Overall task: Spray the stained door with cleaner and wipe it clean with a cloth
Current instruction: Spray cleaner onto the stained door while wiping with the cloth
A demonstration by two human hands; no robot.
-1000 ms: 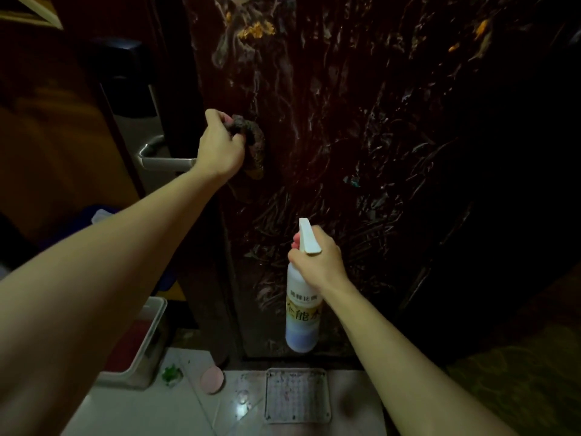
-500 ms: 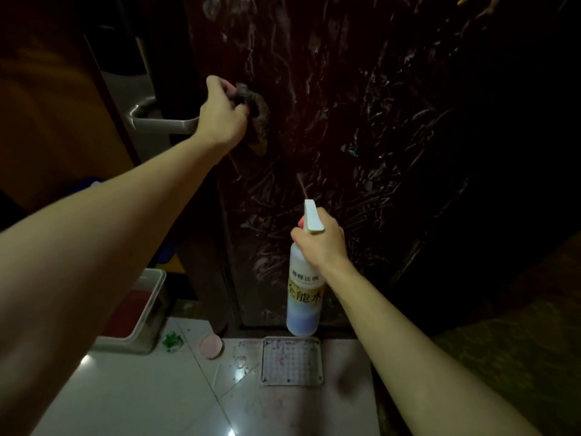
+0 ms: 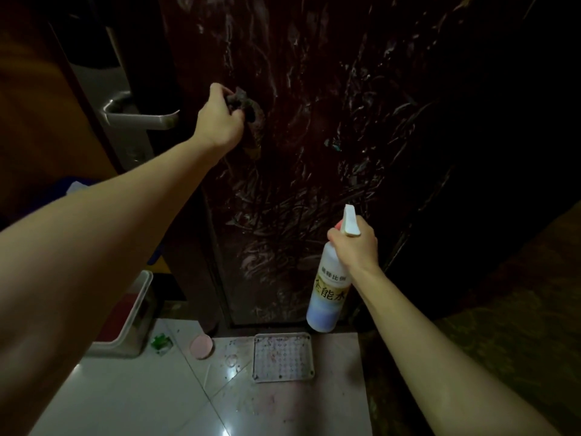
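A dark red-brown door (image 3: 314,127) fills the upper middle, smeared with whitish streaks and stains. My left hand (image 3: 220,121) grips a bunched dark cloth (image 3: 246,103) and holds it against the door's left part, beside the handle. My right hand (image 3: 355,248) holds a white spray bottle (image 3: 327,297) by its neck, low on the door's right side, nozzle pointing up at the door. The bottle has a white trigger head and a label with yellow and blue.
A silver lever handle (image 3: 138,116) on a metal plate sits left of the cloth. On the tiled floor (image 3: 141,398) lie a grey perforated tray (image 3: 283,357), a pink round lid (image 3: 201,346) and a green scrap (image 3: 161,341). A clear bin (image 3: 138,309) stands at left.
My right hand has carried the bottle a little to the right along the door. The spray mist seen half a second ago is gone. My left hand stays with the cloth on the door.
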